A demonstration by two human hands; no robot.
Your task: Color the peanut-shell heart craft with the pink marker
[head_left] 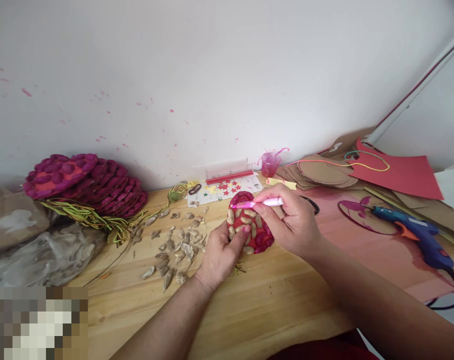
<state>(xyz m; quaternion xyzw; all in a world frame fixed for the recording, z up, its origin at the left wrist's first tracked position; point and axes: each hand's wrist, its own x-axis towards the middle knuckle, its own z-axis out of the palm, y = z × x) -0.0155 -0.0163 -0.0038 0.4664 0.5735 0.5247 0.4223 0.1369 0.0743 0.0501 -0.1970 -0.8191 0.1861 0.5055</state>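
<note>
My left hand (219, 252) grips a red disc (254, 242) by its left and lower edge, thumb across the front. Peanut shells are stuck on the disc. Those along the top and right edge are painted magenta; the others are bare tan. My right hand (294, 220) is closed round a white-handled paintbrush (274, 201), its magenta-coated tip at the disc's upper left edge. I cannot tell whether the tip touches a shell. Loose peanut shells (187, 250) lie scattered on the wooden table (137, 320) left of my hands.
Magenta-painted discs (110, 185) are stacked at the left, near yellow-green strings (99, 218) and a plastic bag (58, 255). A paint cup (271, 164) stands by the wall. Cardboard discs (320, 171), a red sheet (403, 172) and a blue glue gun (425, 235) lie right.
</note>
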